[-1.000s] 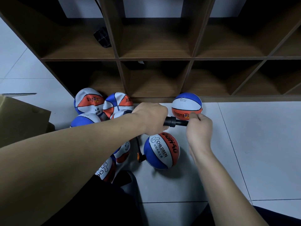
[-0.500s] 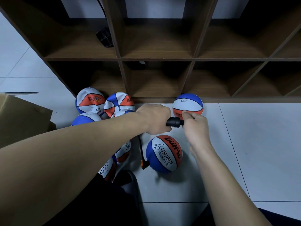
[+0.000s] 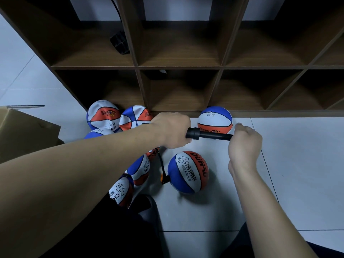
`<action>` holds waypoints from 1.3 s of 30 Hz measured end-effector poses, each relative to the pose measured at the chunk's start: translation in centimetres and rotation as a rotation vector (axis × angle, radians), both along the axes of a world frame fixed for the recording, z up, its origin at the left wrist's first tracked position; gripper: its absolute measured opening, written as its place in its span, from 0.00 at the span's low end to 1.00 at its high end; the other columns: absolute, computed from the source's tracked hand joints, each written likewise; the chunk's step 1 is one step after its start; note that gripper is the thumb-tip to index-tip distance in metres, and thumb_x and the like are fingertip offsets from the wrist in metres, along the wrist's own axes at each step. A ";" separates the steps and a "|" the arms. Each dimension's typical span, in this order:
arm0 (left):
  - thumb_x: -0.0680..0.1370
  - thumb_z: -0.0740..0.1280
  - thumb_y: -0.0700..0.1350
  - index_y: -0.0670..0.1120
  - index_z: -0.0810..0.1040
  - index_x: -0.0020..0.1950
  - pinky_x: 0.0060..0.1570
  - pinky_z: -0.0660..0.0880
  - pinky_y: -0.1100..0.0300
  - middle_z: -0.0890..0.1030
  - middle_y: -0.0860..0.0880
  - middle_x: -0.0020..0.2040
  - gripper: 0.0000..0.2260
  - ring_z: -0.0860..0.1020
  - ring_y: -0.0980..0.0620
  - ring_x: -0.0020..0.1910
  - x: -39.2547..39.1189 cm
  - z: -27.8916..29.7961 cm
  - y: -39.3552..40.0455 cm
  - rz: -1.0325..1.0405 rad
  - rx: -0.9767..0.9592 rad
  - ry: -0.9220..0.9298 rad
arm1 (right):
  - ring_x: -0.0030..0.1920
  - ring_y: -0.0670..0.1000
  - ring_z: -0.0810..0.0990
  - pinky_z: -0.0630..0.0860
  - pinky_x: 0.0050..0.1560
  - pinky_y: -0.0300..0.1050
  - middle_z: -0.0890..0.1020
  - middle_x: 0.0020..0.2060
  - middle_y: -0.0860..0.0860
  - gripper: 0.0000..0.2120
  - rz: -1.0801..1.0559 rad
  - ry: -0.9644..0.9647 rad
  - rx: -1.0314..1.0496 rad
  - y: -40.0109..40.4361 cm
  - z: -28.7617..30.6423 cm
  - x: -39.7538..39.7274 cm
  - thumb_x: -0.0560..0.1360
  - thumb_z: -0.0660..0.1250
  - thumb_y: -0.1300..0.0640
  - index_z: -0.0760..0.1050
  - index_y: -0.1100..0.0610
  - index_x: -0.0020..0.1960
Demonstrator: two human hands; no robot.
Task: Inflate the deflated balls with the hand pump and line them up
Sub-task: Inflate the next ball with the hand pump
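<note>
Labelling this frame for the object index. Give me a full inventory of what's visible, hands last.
Black plastic hand pump: 1, black, held level above the floor between both hands.
Black pump hose with orange tip: 1, runs down from the pump to the near ball.
Round ball on the hose: 1, blue, white and orange, on the tile by the hose tip.
Round ball by the shelf: 1, same colours, at the shelf base.
Flat, deflated balls: at least five, same colours, heaped at left.
Brown wooden cubby shelf: 1, across the top.
Small black object: 1, in an upper cubby.
Brown cardboard box: 1, left edge.
Left hand: grips the pump body.
Right hand: grips the pump's far end.
</note>
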State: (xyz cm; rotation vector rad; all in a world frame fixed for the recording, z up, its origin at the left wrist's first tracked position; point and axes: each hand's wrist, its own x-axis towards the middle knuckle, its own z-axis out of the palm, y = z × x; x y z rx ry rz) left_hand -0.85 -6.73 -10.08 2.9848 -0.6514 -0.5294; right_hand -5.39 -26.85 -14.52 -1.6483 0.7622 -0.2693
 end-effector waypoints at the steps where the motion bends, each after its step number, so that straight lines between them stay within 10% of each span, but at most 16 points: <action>1: 0.81 0.68 0.57 0.53 0.75 0.40 0.35 0.73 0.55 0.79 0.53 0.37 0.13 0.78 0.51 0.36 -0.1 0.1 -0.2 -0.001 0.001 -0.009 | 0.29 0.50 0.58 0.56 0.36 0.49 0.61 0.21 0.43 0.25 0.006 -0.014 -0.011 0.5 -0.1 -0.1 0.82 0.63 0.57 0.57 0.51 0.29; 18: 0.81 0.68 0.57 0.53 0.70 0.39 0.36 0.73 0.55 0.77 0.53 0.38 0.15 0.75 0.52 0.35 -1.2 -0.2 -1.8 -0.032 -0.001 -0.018 | 0.46 0.58 0.83 0.81 0.55 0.59 0.86 0.41 0.54 0.19 0.222 0.011 -0.034 5.1 -1.2 -0.8 0.81 0.61 0.44 0.80 0.60 0.47; 24: 0.81 0.70 0.60 0.52 0.75 0.41 0.37 0.73 0.55 0.79 0.52 0.38 0.15 0.77 0.52 0.36 -0.2 -0.3 -0.7 -0.024 -0.014 0.125 | 0.31 0.52 0.70 0.66 0.35 0.47 0.73 0.26 0.48 0.17 0.242 0.077 -0.074 2.1 -0.4 -0.2 0.81 0.69 0.48 0.77 0.57 0.37; 30: 0.80 0.71 0.60 0.50 0.76 0.40 0.39 0.76 0.52 0.78 0.52 0.35 0.17 0.77 0.50 0.34 0.4 -0.3 0.3 0.011 -0.025 0.170 | 0.35 0.56 0.59 0.57 0.31 0.49 0.63 0.34 0.56 0.13 -0.028 0.126 0.056 -2.7 0.5 0.8 0.77 0.69 0.53 0.70 0.57 0.38; 39: 0.81 0.69 0.63 0.53 0.74 0.40 0.37 0.76 0.53 0.79 0.53 0.38 0.17 0.78 0.50 0.37 0.0 0.8 -0.2 -0.035 0.050 -0.007 | 0.30 0.51 0.60 0.58 0.35 0.48 0.63 0.21 0.42 0.22 -0.001 0.013 -0.011 1.7 -0.8 -0.5 0.82 0.63 0.56 0.61 0.52 0.31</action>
